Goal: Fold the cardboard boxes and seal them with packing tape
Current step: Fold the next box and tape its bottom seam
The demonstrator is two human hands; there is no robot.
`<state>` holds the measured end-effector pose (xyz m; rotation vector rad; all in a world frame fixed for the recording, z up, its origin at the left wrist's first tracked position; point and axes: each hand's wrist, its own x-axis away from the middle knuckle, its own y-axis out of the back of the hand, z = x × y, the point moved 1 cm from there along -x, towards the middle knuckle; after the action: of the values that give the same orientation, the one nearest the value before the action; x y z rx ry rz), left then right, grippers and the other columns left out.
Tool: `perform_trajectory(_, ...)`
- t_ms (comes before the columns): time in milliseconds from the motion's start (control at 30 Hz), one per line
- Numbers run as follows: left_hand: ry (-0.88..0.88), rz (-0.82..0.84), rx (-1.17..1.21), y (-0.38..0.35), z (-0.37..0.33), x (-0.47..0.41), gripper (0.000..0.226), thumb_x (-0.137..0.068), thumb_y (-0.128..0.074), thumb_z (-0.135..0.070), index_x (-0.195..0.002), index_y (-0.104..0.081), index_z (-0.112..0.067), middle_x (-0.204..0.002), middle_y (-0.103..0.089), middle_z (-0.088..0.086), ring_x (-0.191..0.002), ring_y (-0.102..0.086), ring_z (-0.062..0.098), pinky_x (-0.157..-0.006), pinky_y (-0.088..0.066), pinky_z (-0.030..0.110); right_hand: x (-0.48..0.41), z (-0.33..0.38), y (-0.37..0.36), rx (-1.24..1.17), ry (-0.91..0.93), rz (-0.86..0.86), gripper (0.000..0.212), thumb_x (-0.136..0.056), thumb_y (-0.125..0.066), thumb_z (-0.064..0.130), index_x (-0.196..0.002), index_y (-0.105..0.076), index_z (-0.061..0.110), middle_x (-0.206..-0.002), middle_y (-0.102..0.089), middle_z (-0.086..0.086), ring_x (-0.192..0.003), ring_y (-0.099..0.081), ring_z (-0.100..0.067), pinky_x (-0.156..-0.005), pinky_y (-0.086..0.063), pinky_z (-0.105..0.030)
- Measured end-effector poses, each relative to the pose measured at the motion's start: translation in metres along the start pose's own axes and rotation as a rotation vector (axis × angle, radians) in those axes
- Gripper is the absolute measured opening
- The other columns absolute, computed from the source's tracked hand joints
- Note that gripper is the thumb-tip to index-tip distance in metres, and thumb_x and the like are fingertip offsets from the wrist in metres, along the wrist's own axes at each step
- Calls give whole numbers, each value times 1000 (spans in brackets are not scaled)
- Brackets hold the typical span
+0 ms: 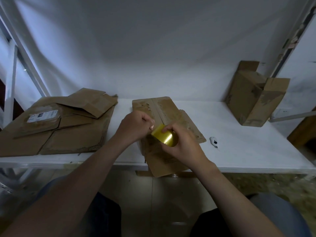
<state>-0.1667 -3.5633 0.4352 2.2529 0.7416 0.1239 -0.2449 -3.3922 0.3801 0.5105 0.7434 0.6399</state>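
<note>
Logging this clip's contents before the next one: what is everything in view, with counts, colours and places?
glossy yellow roll of packing tape: one, yellow, held over the middle box
worn brown cardboard box: one, brown, table middle, overhanging the near edge
flattened brown cardboard boxes: pile, count unclear, brown, table left
open brown cardboard box: one, brown, table far right
small white box cutter: one, white, right of the middle box
white table: one, white
white cloth backdrop: one, white, behind the table
left hand: fingers curled at the roll's edge
right hand: grips the roll
</note>
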Motion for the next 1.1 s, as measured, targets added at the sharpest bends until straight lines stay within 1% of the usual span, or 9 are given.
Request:
perform_trajectory(100,-26,-29,-94,-2,0,2,17,-98,-61,-26,-83,-68,-23,-80,-59,-20,-79,-56,0,-62,-37,17,-5,2,3,89,43,46,35,-82,-79,33,-112,-61,34,-111,-62,17,-98,-54,-3,-77,-43,-18)
perform_trajectory(233,-30,-21,-39,-8,1,2,16,-98,-60,-24,-88,-71,-19,-90,-66,-15,-85,-58,1,-64,-37,18,-9,-6,5,189,8,142,30,-87,-74,39,-115,-65,36,-113,-67,13,-103,-58,-9,-88,-52,-36)
perform_trajectory(333,22,-41,55,-4,2,0,17,-98,-60,-25,-85,-71,-24,-87,-66,-18,-92,-61,7,-74,-43,27,2,-17,8,131,38,91,41,-87,-76,36,-124,-58,34,-123,-60,14,-110,-54,-7,-91,-45,-21)
perform_trajectory(433,65,-39,131,-2,5,1,23,-98,-60,-27,-81,-75,-22,-90,-70,-16,-96,-62,8,-85,-44,30,10,-26,15,21,84,-46,45,-82,-77,32,-120,-53,28,-117,-55,8,-102,-50,-3,-84,-37,-10)
perform_trajectory(533,70,-78,105,-12,8,6,25,-100,-57,-26,-82,-73,-19,-95,-70,-9,-99,-63,13,-84,-44,31,3,-31,26,130,88,75,39,-83,-71,42,-117,-56,29,-114,-54,6,-100,-50,-10,-77,-37,-11)
perform_trajectory(667,122,-149,239,-17,14,13,25,-101,-55,-27,-83,-71,-20,-91,-70,-6,-85,-60,10,-83,-46,32,-6,-44,45,266,50,252,44,-87,-77,36,-127,-62,38,-108,-51,9,-100,-52,-14,-77,-42,-23)
perform_trajectory(833,259,-223,411,-12,29,18,23,-102,-55,-27,-86,-69,-21,-93,-69,-2,-85,-58,12,-83,-51,39,-3,-58,75,119,-4,194,55,-77,-79,16,-117,-49,38,-112,-58,9,-97,-55,-12,-77,-47,-29)
perform_trajectory(967,340,-211,564,-28,41,22,18,-103,-55,-24,-90,-66,-20,-99,-69,4,-96,-65,17,-85,-57,37,-11,-80,84,120,-69,137,42,-84,-73,18,-117,-54,35,-116,-61,11,-106,-58,-15,-87,-55,-39)
perform_trajectory(1100,396,-264,691,-43,47,16,16,-103,-54,-22,-90,-62,-23,-106,-67,4,-105,-62,18,-94,-54,40,-27,-90,74,17,-138,74,41,-78,-69,5,-109,-65,32,-110,-67,16,-108,-61,-8,-95,-53,-40)
